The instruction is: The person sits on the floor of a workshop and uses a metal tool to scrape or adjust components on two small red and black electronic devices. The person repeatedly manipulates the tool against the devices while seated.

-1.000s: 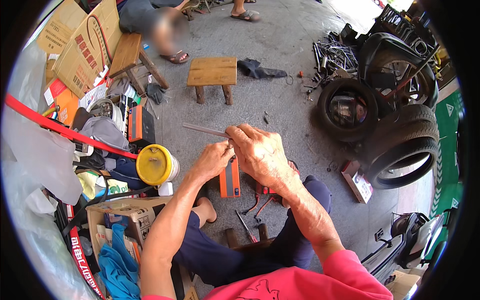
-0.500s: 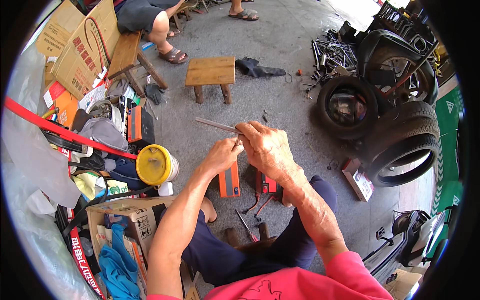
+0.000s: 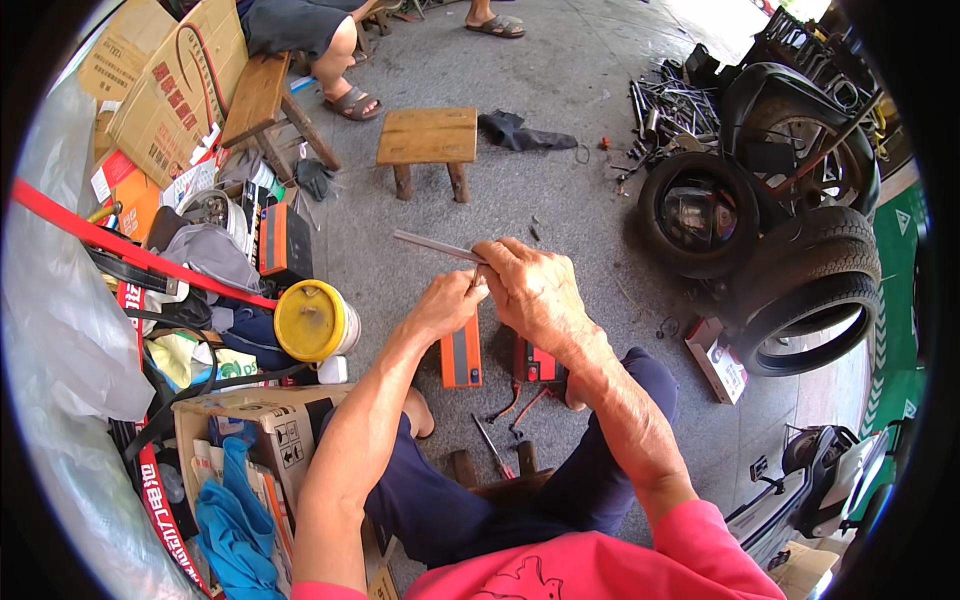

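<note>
My right hand (image 3: 532,292) is closed around one end of a slim grey metal bar (image 3: 430,244), which sticks out to the left above the floor. Just beside it my left hand (image 3: 447,304) is pinched shut, its fingertips meeting the right hand's; what they grip is hidden. Below the hands, an orange box-shaped battery (image 3: 461,360) with a dark stripe lies on the floor. To its right sits a red and black battery (image 3: 538,364), with red-covered leads near its lower end. A thin tool with a red handle (image 3: 505,468) lies between my legs.
A small wooden stool (image 3: 428,136) stands ahead, beyond it a seated person's sandalled foot (image 3: 354,103). A yellow-lidded bucket (image 3: 309,321) and an open carton (image 3: 262,402) are at left. Right are tyres (image 3: 812,320), a pile of metal tools (image 3: 672,108) and a small box (image 3: 716,358).
The whole view has shifted very slightly. My hands keep the same hold and the metal bar stays at nearly the same angle.
</note>
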